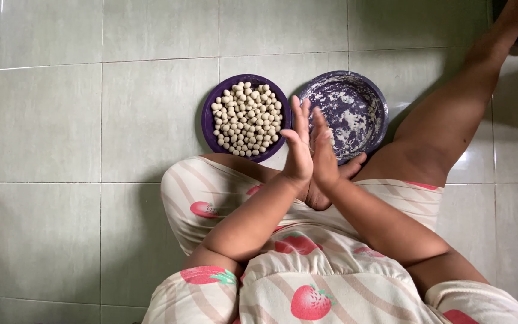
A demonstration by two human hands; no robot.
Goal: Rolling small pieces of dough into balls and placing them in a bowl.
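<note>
Your left hand (pixel 299 147) and right hand (pixel 326 157) press palm to palm; whether they hold anything, you cannot tell. They hover between the plate of balls (pixel 211 123) and the floury plate (pixel 376 99).

The pale grey tiled floor (pixel 61 120) lies open to the left and beyond the two bowls. Ahead, the purple bowl of small pale dough balls (pixel 246 119) touches the floury purple empty bowl (pixel 349 114). A bare leg (pixel 451 114) blocks the right side.
</note>
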